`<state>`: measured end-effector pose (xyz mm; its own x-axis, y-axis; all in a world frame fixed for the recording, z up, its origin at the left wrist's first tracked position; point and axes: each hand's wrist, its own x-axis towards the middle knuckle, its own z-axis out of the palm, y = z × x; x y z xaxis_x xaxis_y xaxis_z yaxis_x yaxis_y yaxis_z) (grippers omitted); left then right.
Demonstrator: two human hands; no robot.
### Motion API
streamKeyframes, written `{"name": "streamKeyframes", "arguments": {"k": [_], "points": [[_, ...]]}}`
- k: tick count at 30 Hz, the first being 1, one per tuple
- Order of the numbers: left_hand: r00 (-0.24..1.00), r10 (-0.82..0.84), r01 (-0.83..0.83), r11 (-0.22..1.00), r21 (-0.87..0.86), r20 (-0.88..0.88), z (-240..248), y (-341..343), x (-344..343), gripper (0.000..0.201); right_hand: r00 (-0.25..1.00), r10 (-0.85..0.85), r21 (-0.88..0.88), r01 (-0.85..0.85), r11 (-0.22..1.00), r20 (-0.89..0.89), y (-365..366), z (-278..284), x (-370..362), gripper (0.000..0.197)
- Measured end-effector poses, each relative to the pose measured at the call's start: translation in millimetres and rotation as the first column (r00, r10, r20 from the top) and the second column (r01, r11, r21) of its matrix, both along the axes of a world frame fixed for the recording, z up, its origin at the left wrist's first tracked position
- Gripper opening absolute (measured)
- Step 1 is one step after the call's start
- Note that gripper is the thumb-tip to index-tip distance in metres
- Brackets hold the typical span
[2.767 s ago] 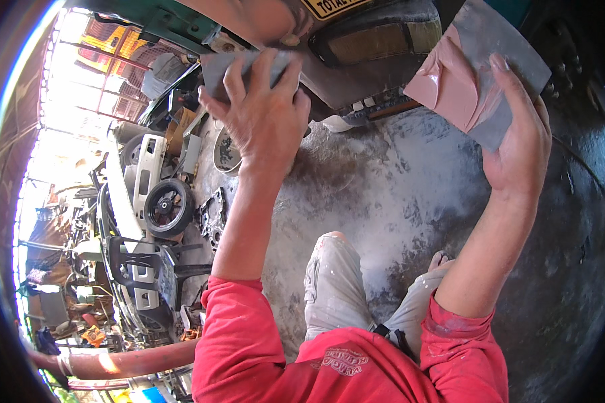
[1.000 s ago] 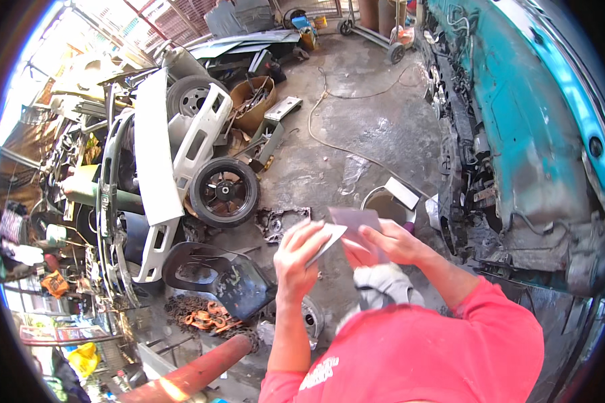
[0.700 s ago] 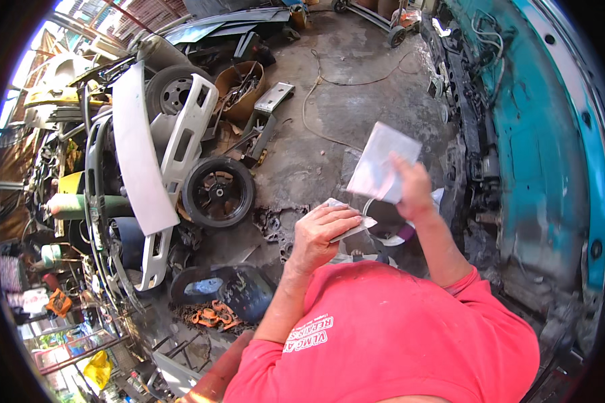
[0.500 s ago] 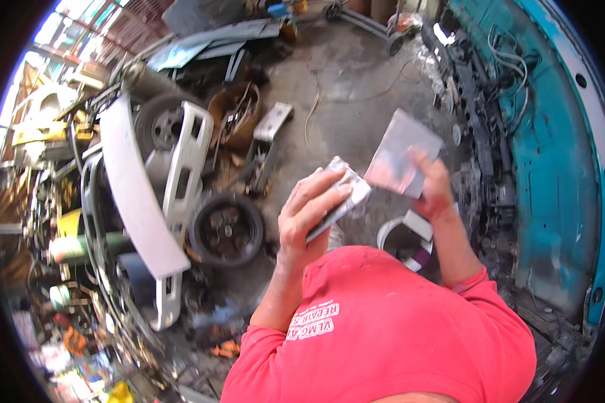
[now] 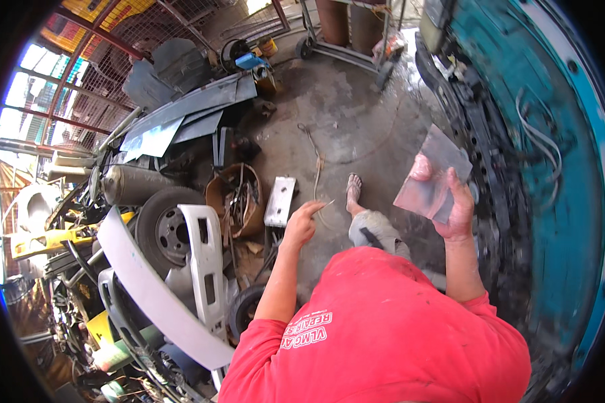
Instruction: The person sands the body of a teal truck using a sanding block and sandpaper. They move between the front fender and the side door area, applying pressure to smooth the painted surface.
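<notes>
In my right hand [image 5: 458, 208] I hold a flat, grey rectangular board [image 5: 444, 151], thumb over its face and fingers beneath. A mound of pink paste [image 5: 421, 168] sits on the board, with a thinner pink smear around it. My left hand [image 5: 302, 224] is closed in a pinch, apart from the board and to its left. A thin, pale, pointed bit [image 5: 329, 204] sticks out from its fingertips; it is too small to name. Below the hands, one bare foot [image 5: 353, 188] stands on the concrete floor.
Left of me lie a white curved panel [image 5: 151, 295], a white bumper [image 5: 205, 269], a wheel [image 5: 171, 232] and a rusty bin [image 5: 252, 211] of scrap. A silver metal box [image 5: 280, 201] stands nearby. To the right runs a teal vehicle body [image 5: 565, 221]. A wheeled cart [image 5: 346, 57] stands ahead.
The flat silvery item in my left hand is gone from view; that hand now pinches something small. My hands have moved apart, the board going right. The view has tilted farther ahead.
</notes>
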<state>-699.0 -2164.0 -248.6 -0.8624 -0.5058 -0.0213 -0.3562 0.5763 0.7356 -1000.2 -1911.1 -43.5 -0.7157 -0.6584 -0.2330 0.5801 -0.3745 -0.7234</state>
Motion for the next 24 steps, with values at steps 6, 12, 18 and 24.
{"name": "streamKeyframes", "arguments": {"k": [6,12,18,24], "points": [[0.612,0.238,-0.459,0.884,0.094,0.754,-150.6,-100.1,67.7,0.050,0.992,0.123,-0.038,-0.124,0.992,-0.012,-219.2,-17.5,-177.4,0.043],[0.597,0.296,-0.737,0.570,0.363,0.746,-110.4,-119.3,81.0,0.038,0.975,0.218,-0.116,-0.221,0.968,-0.039,-408.7,25.2,-296.3,0.044],[0.595,0.215,-0.688,0.635,0.352,0.775,-118.5,-301.5,-56.0,0.041,0.979,0.204,-0.258,-0.204,0.944,-0.027,-577.2,38.0,-387.9,0.061],[0.625,0.563,-0.751,0.622,0.220,0.541,-152.6,-640.0,-251.4,0.041,0.960,0.279,-0.426,-0.251,0.869,0.005,-787.8,13.5,-504.2,0.066]]}}
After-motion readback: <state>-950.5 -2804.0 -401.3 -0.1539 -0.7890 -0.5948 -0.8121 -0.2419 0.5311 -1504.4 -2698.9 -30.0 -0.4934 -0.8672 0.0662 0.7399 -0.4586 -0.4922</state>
